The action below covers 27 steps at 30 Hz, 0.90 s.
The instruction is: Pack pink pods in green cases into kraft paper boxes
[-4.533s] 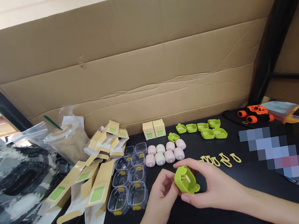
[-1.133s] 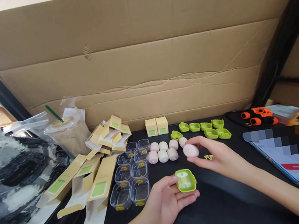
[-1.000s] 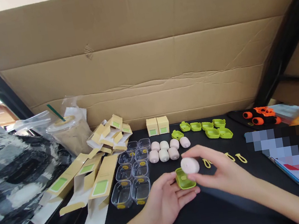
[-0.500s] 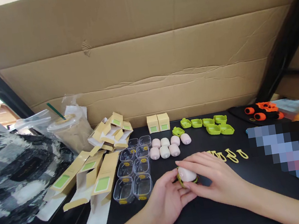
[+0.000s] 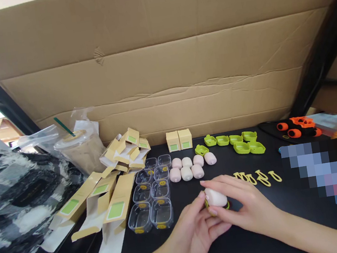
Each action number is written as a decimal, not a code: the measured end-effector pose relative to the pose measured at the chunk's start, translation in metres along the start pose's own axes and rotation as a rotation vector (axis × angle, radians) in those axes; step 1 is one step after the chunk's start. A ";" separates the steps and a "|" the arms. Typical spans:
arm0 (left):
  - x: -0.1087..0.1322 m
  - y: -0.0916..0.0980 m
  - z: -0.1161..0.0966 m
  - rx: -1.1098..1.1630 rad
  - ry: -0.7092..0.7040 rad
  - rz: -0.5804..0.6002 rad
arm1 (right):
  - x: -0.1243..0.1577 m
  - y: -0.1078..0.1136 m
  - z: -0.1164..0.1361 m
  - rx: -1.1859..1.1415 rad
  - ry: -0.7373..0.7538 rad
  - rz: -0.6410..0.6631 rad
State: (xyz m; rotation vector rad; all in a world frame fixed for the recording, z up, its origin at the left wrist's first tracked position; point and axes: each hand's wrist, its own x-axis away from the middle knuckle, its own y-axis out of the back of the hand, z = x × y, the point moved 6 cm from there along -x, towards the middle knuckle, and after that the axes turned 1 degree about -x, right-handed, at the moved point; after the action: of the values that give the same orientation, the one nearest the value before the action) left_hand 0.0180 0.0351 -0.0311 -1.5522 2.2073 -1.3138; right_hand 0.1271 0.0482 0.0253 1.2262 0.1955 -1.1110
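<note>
Low at the centre, both hands meet over a green case [image 5: 212, 210], which lies in the fingers of my left hand [image 5: 193, 233]. My right hand [image 5: 245, 206] presses a pale pink rounded piece [image 5: 215, 197] into that case, fingers curled round it. Only a sliver of the green case shows under the pink piece. Just beyond the hands lie more pink pieces [image 5: 190, 166] in a group, several empty green cases [image 5: 240, 143] and a row of yellow clips [image 5: 256, 177].
On the black table [image 5: 269, 246] stand clear plastic trays [image 5: 151, 192], flat yellow cartons [image 5: 110, 203], two small folded boxes [image 5: 179, 140], an iced drink in a bag [image 5: 79, 150] and an orange toy [image 5: 298, 127]. A cardboard wall [image 5: 160, 68] closes the back.
My right hand picked a pink piece from the group, carried it to the green case in my left hand and now holds it down in the case.
</note>
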 end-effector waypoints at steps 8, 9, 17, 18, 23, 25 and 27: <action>-0.001 -0.001 0.002 0.060 -0.002 -0.049 | -0.003 0.002 0.013 0.170 0.026 -0.041; -0.001 -0.002 0.002 0.065 0.005 -0.038 | -0.003 0.002 0.015 0.191 0.033 -0.035; 0.002 -0.002 0.002 0.015 0.039 -0.046 | -0.003 -0.005 0.019 0.217 0.022 0.016; 0.002 -0.002 0.002 0.002 0.032 -0.044 | -0.003 -0.005 0.019 0.211 0.015 0.018; 0.005 -0.007 -0.001 -0.080 -0.009 0.001 | -0.001 -0.006 0.021 0.225 0.054 -0.004; 0.005 -0.008 -0.002 -0.096 -0.024 0.022 | 0.000 -0.006 0.021 0.225 0.057 -0.002; 0.005 -0.008 -0.003 -0.111 -0.030 0.020 | -0.001 -0.007 0.020 0.219 0.043 0.008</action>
State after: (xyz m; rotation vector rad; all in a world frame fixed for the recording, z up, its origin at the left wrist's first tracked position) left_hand 0.0199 0.0323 -0.0216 -1.5712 2.3074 -1.1722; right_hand 0.1129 0.0325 0.0292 1.4452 0.1037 -1.1214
